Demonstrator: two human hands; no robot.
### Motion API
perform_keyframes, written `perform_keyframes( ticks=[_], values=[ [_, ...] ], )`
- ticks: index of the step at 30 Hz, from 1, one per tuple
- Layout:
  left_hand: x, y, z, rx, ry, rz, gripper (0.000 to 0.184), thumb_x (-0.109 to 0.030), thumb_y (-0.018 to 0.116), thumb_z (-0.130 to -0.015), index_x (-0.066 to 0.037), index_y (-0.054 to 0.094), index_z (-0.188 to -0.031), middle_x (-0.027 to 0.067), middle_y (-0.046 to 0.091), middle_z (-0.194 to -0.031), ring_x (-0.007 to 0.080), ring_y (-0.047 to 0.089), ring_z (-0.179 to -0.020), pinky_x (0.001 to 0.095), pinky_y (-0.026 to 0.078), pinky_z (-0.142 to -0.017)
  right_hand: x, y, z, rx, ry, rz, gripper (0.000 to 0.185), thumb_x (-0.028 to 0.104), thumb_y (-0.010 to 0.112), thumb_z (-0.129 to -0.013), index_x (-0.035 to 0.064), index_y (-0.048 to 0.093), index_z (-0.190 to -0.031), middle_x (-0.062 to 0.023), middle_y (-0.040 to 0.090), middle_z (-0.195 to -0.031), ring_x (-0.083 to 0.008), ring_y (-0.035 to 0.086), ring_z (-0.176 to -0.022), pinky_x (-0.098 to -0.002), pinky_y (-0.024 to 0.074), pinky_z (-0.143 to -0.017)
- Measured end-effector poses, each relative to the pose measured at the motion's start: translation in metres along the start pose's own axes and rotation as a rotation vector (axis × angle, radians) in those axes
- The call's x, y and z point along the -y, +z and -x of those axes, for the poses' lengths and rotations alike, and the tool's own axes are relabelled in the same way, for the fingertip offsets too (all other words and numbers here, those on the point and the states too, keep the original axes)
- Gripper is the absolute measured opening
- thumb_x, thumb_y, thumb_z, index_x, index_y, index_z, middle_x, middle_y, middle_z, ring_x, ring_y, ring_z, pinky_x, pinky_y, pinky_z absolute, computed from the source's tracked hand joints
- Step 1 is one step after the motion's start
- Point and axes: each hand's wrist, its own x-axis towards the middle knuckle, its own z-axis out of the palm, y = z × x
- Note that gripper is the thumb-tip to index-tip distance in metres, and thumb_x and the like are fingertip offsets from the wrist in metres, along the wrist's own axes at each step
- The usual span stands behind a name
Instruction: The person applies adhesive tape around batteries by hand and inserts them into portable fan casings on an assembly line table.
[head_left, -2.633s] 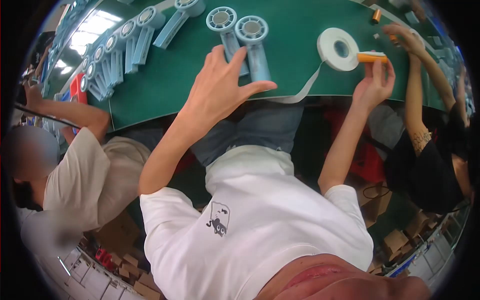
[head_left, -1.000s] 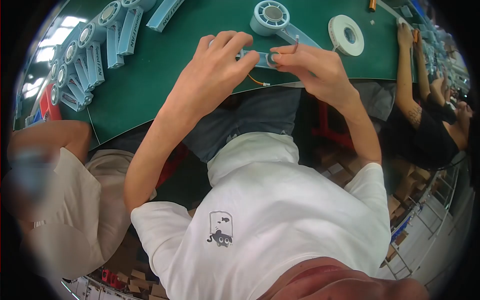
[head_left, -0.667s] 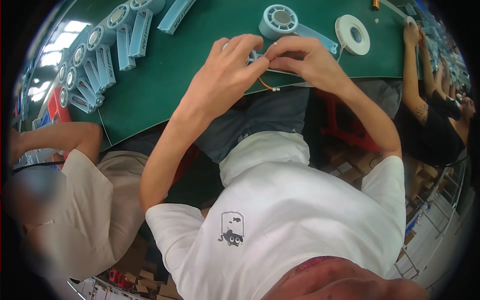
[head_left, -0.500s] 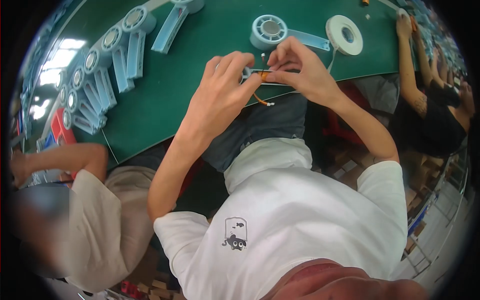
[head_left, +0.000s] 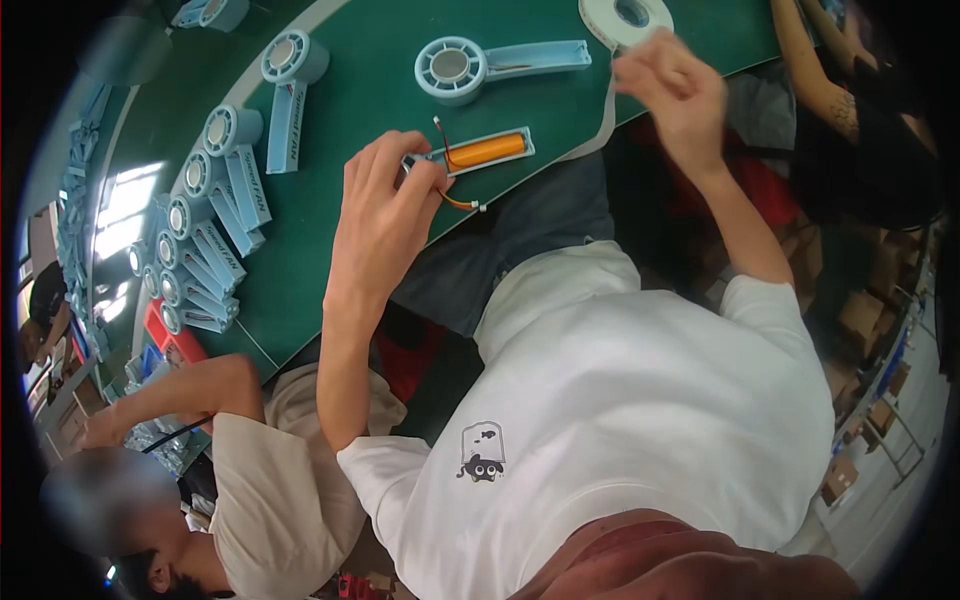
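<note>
My left hand (head_left: 385, 195) grips the near end of a light-blue fan handle shell at the table edge, its fingers curled over that end and hiding it. An orange cylindrical battery (head_left: 487, 151) lies in the shell's open channel (head_left: 530, 142). Thin wires with a white connector (head_left: 437, 121) stick up beside it, and an orange lead with white plugs (head_left: 475, 207) hangs over the edge. My right hand (head_left: 680, 95), slightly blurred, pinches the white tape strip (head_left: 607, 120) close to its roll (head_left: 627, 20). The strip curls down to the table edge.
A light-blue fan with an open handle (head_left: 452, 70) lies just beyond my left hand. Several similar fans (head_left: 285, 60) line the left side of the green table (head_left: 350, 80). A co-worker's arm (head_left: 180, 390) rests at the left; another person's arm (head_left: 815, 70) is at the right.
My right hand has left the battery and moved right to the tape. My left hand stays on the shell, and the battery now shows uncovered. The view has shifted.
</note>
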Motion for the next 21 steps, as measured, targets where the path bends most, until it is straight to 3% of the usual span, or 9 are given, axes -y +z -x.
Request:
perform_keyframes(
  ticks=[2,3,5,7,8,14,18,20,21],
  values=[
    [0.003,-0.013,-0.016,0.009,0.049,-0.029,0.019,0.0,0.079,-0.079,-0.005,0.063,-0.09,0.0104,0.062,-0.115,0.0291,0.063,-0.102,0.0397,0.051,-0.085,-0.009,-0.046,-0.001,-0.144,-0.103,0.234,0.056,0.007,0.071,-0.098,0.0095,0.025,-0.067,0.0028,0.04,-0.065,-0.0042,0.037,-0.058,-0.0242,0.0308,-0.054],
    [0.004,-0.024,-0.027,-0.045,0.037,0.012,0.021,-0.001,0.08,-0.079,-0.004,0.063,-0.09,0.0094,0.063,-0.114,0.0262,0.063,-0.101,0.0383,0.052,-0.083,-0.014,-0.058,-0.001,-0.168,-0.118,0.224,0.056,0.007,0.071,-0.098,0.0095,0.025,-0.067,0.0028,0.04,-0.065,-0.0042,0.037,-0.058,-0.0242,0.0308,-0.054],
    [0.007,-0.045,-0.058,-0.164,0.023,0.097,0.024,-0.001,0.083,-0.079,-0.003,0.063,-0.09,0.0073,0.066,-0.113,0.0205,0.064,-0.098,0.0354,0.052,-0.081,-0.024,-0.074,0.003,-0.35,0.251,-0.185,0.057,0.005,0.069,-0.099,0.0134,0.023,-0.066,0.0055,0.029,-0.063,-0.0039,0.024,-0.057,-0.0268,0.0198,-0.052],
    [0.024,-0.066,-0.107,-0.222,-0.157,0.081,0.022,-0.003,0.083,-0.081,-0.002,0.064,-0.092,0.0081,0.067,-0.112,0.0161,0.064,-0.093,0.0335,0.051,-0.078,-0.031,-0.083,0.009,-0.351,0.304,-0.249,0.055,0.004,0.065,-0.101,0.0155,0.023,-0.067,0.0057,0.03,-0.064,-0.0039,0.024,-0.056,-0.0261,0.0188,-0.051],
    [0.051,-0.067,-0.136,-0.254,-0.103,0.044,0.019,-0.006,0.082,-0.084,-0.002,0.065,-0.092,0.0088,0.067,-0.11,0.016,0.063,-0.091,0.0326,0.051,-0.076,-0.033,-0.086,0.012,-0.336,0.389,-0.304,0.054,0.003,0.061,-0.102,0.0175,0.023,-0.067,0.0058,0.031,-0.066,-0.0039,0.024,-0.055,-0.0254,0.0177,-0.05],
    [0.235,0.003,-0.281,-0.226,0.091,-0.34,0.02,-0.017,0.076,-0.089,-0.007,0.069,-0.106,0.0118,0.069,-0.112,0.0291,0.066,-0.105,0.0375,0.051,-0.087,-0.039,-0.077,0.017,-0.278,0.399,-0.559,0.053,0.003,0.065,-0.101,0.0161,0.024,-0.07,0.0066,0.033,-0.066,-0.0035,0.025,-0.054,-0.0251,0.0202,-0.048],
    [0.221,0.038,-0.3,-0.329,-0.179,-0.6,0.026,-0.01,0.071,-0.088,-0.009,0.068,-0.115,0.014,0.067,-0.118,0.0335,0.061,-0.117,0.0426,0.045,-0.103,-0.035,-0.097,0.007,-0.293,0.396,-0.475,0.04,0.004,0.063,-0.101,0.0132,0.036,-0.073,0.0052,0.04,-0.069,-0.0039,0.033,-0.053,-0.0233,0.0246,-0.047],
    [0.154,0.028,-0.298,-0.259,0.36,-0.346,0.042,-0.004,0.069,-0.086,-0.012,0.063,-0.127,0.0129,0.065,-0.127,0.0328,0.057,-0.127,0.0423,0.04,-0.111,-0.041,-0.119,-0.016,-0.249,0.32,-0.184,0.016,0.005,0.063,-0.1,0.0071,0.054,-0.087,0.0015,0.051,-0.079,-0.0059,0.046,-0.057,-0.0216,0.0342,-0.05],
    [0.127,0.03,-0.293,-0.041,0.385,-0.19,0.045,0.0,0.067,-0.084,-0.012,0.064,-0.128,0.0121,0.064,-0.131,0.032,0.057,-0.127,0.0415,0.041,-0.11,-0.056,-0.136,-0.036,-0.189,0.234,0.037,0.003,0.006,0.063,-0.099,0.0037,0.062,-0.099,-0.0016,0.059,-0.088,-0.0075,0.054,-0.063,-0.0206,0.0418,-0.054]
  ],
)
